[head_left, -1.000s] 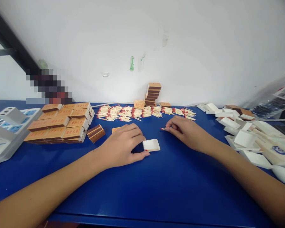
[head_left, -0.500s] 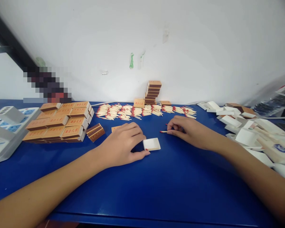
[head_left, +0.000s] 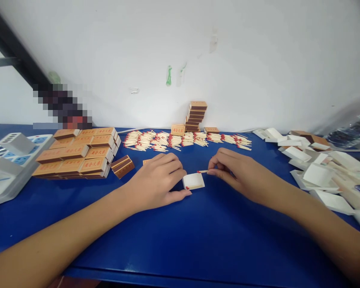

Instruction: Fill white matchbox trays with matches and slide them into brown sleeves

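Note:
A small white matchbox tray [head_left: 193,180] lies on the blue table with red-tipped matches along its near side. My left hand [head_left: 159,180] grips the tray's left end between thumb and fingers. My right hand [head_left: 232,170] pinches a match [head_left: 202,171] by its plain end, its red head pointing left over the tray's far right edge. Behind both hands runs a row of loose matches in heaps [head_left: 174,141]. An orange printed piece [head_left: 145,161] is partly hidden behind my left hand.
Stacked orange matchboxes [head_left: 75,154] and a brown-striped box sleeve [head_left: 122,166] are on the left, beside a white power strip [head_left: 30,176]. A leaning matchbox tower [head_left: 195,117] stands against the wall. White trays [head_left: 318,176] and a plastic packet [head_left: 354,182] are piled right.
My right hand has moved left with its match, from beside the tray to its far right edge. My left hand keeps its grip on the tray.

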A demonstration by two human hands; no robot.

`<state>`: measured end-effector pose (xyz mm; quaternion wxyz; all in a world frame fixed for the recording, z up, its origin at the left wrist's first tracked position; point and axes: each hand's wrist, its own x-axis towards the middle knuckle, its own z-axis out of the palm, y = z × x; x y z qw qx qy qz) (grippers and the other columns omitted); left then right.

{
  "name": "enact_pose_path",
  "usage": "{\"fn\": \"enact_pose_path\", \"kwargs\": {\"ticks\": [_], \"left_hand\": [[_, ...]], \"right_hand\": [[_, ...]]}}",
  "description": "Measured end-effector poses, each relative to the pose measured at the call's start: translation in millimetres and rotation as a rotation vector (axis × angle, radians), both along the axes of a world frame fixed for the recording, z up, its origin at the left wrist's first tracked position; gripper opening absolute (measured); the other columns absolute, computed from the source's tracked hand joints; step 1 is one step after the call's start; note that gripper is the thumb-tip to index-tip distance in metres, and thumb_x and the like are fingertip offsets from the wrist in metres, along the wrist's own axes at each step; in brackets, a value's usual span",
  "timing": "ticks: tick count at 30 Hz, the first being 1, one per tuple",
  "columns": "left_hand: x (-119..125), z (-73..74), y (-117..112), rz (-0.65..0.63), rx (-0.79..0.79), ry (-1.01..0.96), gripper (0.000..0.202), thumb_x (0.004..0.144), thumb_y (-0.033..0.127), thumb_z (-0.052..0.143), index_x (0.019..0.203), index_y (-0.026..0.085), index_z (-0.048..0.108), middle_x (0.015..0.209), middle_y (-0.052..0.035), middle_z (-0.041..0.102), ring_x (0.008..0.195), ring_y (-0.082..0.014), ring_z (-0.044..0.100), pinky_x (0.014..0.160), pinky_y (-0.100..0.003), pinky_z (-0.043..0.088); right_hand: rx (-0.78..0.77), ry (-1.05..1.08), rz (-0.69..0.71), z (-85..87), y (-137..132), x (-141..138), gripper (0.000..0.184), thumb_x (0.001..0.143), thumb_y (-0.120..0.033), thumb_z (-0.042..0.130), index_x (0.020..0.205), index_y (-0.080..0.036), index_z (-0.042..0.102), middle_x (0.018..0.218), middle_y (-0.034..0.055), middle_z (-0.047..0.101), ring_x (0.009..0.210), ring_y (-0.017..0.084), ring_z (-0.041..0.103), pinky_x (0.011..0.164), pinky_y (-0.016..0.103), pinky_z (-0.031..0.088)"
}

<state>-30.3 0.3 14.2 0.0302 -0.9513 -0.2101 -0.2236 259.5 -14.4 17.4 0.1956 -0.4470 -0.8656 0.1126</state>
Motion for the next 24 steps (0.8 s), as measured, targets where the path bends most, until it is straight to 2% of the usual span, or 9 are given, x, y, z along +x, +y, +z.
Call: {"fn": "enact_pose_path", "kwargs": {"ticks": [4, 8, 14, 16, 18, 21, 24], "left_hand": [[2, 0.0, -1, -0.005, 0.034, -0.010, 0.032, 0.104, 0.045, 0.069, 0.104, 0.013, 0.074, 0.102, -0.0097, 0.075, 0.100, -0.0263, 0.067, 0.092, -0.041, 0.057], [4, -0.9, -2, -0.014, 0.041, -0.023, 0.031, 0.104, 0.044, 0.069, 0.103, 0.013, 0.074, 0.101, -0.0091, 0.074, 0.099, -0.0261, 0.067, 0.091, -0.041, 0.057], [5, 0.6, -2, -0.036, 0.031, -0.036, 0.028, 0.103, 0.040, 0.071, 0.102, 0.013, 0.074, 0.101, -0.0090, 0.075, 0.099, -0.0260, 0.068, 0.089, -0.040, 0.057], [5, 0.8, -2, -0.039, 0.018, -0.034, 0.028, 0.103, 0.040, 0.071, 0.105, 0.012, 0.074, 0.101, -0.0093, 0.075, 0.100, -0.0262, 0.068, 0.090, -0.041, 0.057], [4, 0.5, -1, -0.036, 0.000, -0.029, 0.030, 0.103, 0.042, 0.071, 0.108, 0.013, 0.074, 0.102, -0.0099, 0.075, 0.102, -0.0265, 0.069, 0.092, -0.041, 0.057], [3, -0.4, -1, -0.029, -0.030, -0.021, 0.030, 0.103, 0.043, 0.071, 0.110, 0.014, 0.075, 0.103, -0.0098, 0.075, 0.103, -0.0262, 0.069, 0.091, -0.041, 0.057], [2, -1.0, -1, -0.025, -0.042, -0.017, 0.028, 0.103, 0.042, 0.071, 0.108, 0.014, 0.075, 0.103, -0.0092, 0.075, 0.103, -0.0259, 0.069, 0.090, -0.040, 0.057]], "right_hand": [[0.080, -0.063, 0.074, -0.6, -11, -16, 0.014, 0.110, -0.028, 0.051, 0.103, -0.023, 0.062, 0.103, 0.0057, 0.069, 0.078, 0.019, 0.068, 0.066, 0.032, 0.049], [0.205, -0.142, 0.126, -5.7, -15, -24, 0.014, 0.110, -0.023, 0.049, 0.103, -0.022, 0.061, 0.099, 0.0058, 0.069, 0.078, 0.020, 0.068, 0.066, 0.033, 0.050], [0.181, -0.096, 0.141, -2.8, -16, -25, 0.012, 0.109, -0.024, 0.055, 0.100, -0.022, 0.062, 0.097, 0.0041, 0.069, 0.074, 0.018, 0.066, 0.063, 0.031, 0.048], [0.163, -0.029, 0.095, 0.9, -11, -18, 0.013, 0.109, -0.028, 0.057, 0.099, -0.022, 0.064, 0.093, 0.0027, 0.067, 0.071, 0.017, 0.063, 0.063, 0.030, 0.047], [0.183, 0.025, -0.012, 3.6, -1, -5, 0.015, 0.107, -0.033, 0.060, 0.098, -0.023, 0.065, 0.087, 0.0022, 0.066, 0.071, 0.017, 0.061, 0.064, 0.031, 0.046], [0.208, -0.016, -0.163, 3.3, 19, 21, 0.019, 0.104, -0.037, 0.059, 0.094, -0.023, 0.067, 0.084, 0.0042, 0.065, 0.075, 0.021, 0.061, 0.069, 0.034, 0.045], [0.069, -0.100, -0.218, -1.9, 34, 40, 0.023, 0.099, -0.043, 0.062, 0.091, -0.023, 0.070, 0.084, 0.0062, 0.068, 0.077, 0.024, 0.063, 0.070, 0.037, 0.045]]}}
